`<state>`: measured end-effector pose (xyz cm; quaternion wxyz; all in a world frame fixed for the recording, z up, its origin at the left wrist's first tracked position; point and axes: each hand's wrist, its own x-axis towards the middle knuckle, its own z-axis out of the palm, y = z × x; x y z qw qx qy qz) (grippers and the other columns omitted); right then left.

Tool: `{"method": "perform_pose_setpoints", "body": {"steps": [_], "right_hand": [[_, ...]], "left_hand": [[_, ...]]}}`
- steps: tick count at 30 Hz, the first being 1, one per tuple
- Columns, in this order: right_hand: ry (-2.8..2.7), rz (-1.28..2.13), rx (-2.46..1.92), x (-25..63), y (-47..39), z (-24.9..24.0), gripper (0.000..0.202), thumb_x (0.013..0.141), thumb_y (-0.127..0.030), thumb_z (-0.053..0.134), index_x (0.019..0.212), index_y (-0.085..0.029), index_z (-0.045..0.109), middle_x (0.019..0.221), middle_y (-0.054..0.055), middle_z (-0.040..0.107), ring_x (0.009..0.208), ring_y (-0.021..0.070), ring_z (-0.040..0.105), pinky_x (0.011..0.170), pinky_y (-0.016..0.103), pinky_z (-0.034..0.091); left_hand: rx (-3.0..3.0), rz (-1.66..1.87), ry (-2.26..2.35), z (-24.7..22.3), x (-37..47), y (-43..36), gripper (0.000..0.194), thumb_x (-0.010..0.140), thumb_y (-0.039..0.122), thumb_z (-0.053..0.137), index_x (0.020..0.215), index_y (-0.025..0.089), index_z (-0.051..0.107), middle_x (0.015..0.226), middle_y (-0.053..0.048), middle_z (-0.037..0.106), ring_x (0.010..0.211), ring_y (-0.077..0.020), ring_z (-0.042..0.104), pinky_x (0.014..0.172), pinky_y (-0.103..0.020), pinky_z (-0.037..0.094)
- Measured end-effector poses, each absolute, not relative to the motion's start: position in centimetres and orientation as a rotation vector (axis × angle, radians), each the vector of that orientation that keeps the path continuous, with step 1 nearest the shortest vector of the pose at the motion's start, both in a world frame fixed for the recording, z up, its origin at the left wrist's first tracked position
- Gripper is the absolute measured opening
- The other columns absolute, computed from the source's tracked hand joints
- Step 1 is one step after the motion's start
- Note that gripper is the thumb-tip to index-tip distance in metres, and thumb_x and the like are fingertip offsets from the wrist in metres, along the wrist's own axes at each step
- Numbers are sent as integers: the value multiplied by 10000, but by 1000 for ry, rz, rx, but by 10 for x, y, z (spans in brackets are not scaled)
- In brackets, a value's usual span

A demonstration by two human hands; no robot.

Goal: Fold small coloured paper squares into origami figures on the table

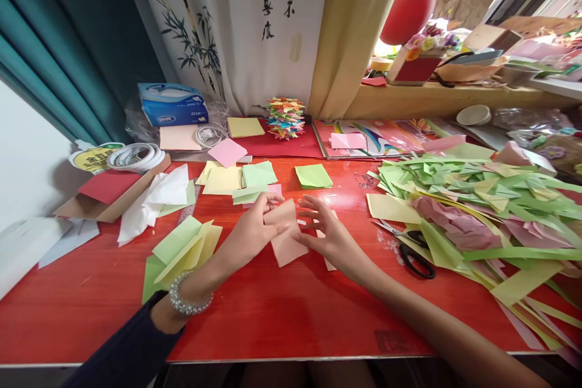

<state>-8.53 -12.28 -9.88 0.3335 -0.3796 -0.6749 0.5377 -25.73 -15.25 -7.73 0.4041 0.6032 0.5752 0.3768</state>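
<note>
Tray (pixel 104 213): cardboard, well left of the left fingers; red paper (pixel 109 186) and white tape rolls (pixel 136 157) in it.
Green and yellow sheets (pixel 182 248): fanned on the red bench (pixel 273 330), left of the left fingers, beside the bracelet (pixel 190 294).
Left hand (pixel 252 230): fingers closed, thumb and forefinger pinching the pale pink paper.
Pale pink paper (pixel 290 247): creased, tilted, between the two sets of fingers.
Green squares (pixel 313 176): flat, just beyond the gap between the hands.
Right hand (pixel 336 242): fingers spread and partly curled, gripping nothing visible; thumb at the paper's right edge, contact cannot be told. A second pale pink piece (pixel 330 262) lies partly hidden under this hand.
Scissors (pixel 411 248): black-handled, right of the right fingers, partly against the paper pile.
Paper pile (pixel 491 194): mostly green strips, well right of the right fingers.
</note>
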Motion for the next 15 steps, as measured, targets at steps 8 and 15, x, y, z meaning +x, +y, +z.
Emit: {"method": "perform_pose_setpoints", "body": {"steps": [8, 15], "right_hand": [[-1372, 1958, -881, -80, -122, -79, 213, 762, -308, 603, 851, -115, 618, 777, 36, 639, 712, 146, 601, 681, 290, 499], [-1048, 2113, -780, -78, -123, -74, 265, 843, -338, 498, 934, -122, 623, 929, 94, 671, 848, 170, 644, 858, 335, 479]], "left_hand": [[1222, 1418, 1372, -72, -250, -160, 403, 794, 283, 575, 1160, 220, 420, 969, -41, 645, 926, -174, 601, 803, -290, 480], [2505, 1257, 1404, -82, -256, -165, 316, 849, 98, 427, 1117, 185, 571, 1165, -65, 597, 1105, -200, 517, 957, -389, 412]]}}
